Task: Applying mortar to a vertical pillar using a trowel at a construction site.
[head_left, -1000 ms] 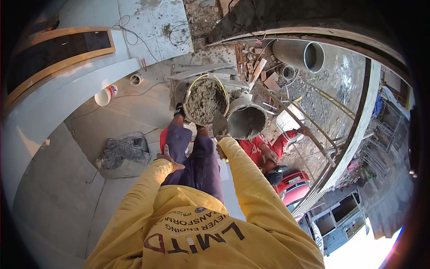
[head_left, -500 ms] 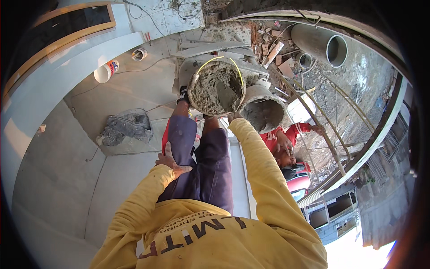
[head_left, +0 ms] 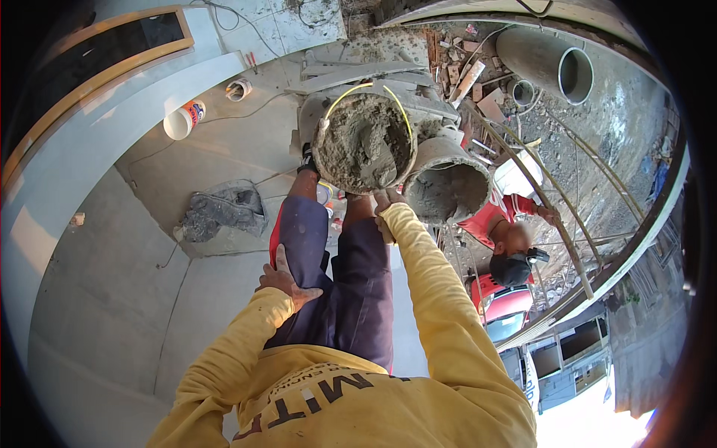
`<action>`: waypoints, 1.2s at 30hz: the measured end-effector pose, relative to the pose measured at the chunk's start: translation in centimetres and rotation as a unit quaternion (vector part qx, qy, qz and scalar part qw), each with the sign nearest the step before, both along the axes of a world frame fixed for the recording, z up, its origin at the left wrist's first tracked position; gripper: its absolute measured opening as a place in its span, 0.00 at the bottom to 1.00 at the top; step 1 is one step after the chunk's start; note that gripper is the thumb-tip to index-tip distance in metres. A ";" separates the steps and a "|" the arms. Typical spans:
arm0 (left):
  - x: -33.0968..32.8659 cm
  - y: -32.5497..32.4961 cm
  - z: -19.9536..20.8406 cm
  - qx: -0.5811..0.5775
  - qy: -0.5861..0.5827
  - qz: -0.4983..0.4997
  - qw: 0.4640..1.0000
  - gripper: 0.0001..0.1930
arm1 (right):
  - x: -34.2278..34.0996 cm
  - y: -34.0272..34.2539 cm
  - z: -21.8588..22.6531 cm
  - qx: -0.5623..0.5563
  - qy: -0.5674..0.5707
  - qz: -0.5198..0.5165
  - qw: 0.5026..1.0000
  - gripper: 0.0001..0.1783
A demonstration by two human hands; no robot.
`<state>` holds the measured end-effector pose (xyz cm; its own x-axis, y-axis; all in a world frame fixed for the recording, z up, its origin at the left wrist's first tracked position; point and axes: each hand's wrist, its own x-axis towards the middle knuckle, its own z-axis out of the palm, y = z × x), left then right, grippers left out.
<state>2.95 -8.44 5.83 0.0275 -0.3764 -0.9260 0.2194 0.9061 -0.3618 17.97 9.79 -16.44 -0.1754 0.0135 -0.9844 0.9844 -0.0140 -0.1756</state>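
Note:
A round bucket (head_left: 319,153) with a yellow handle stands in front of my knees, holding wet grey mortar (head_left: 347,131). My right hand (head_left: 385,210) is closed at its near rim, around what looks like the handle of a trowel. The mortar-smeared trowel blade (head_left: 382,166) lies over the mortar; the grip itself is hidden by my fingers. My left hand (head_left: 290,287) rests on my left thigh with its fingers spread, holding nothing. Touching the bucket on the right is a second, tilted bucket (head_left: 478,166), its inside coated with mortar.
Planks (head_left: 358,77) lie beyond the buckets. A person in red (head_left: 515,235) is below to the right, behind bamboo poles (head_left: 534,198). On the left floor are a dark crumpled sack (head_left: 224,213), a white pail (head_left: 179,123) and a cable. Large pipes (head_left: 575,75) and rubble lie at far right.
My right hand and the trowel have shifted slightly at the bucket's near side. The person in red has turned and lowered a hand from the head. My left hand stays on my thigh.

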 end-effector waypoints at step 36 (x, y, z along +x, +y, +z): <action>0.5 0.2 -0.6 -0.014 0.000 0.014 1.000 0.70 | 8.0 -0.5 5.9 0.198 0.016 0.139 0.970 0.25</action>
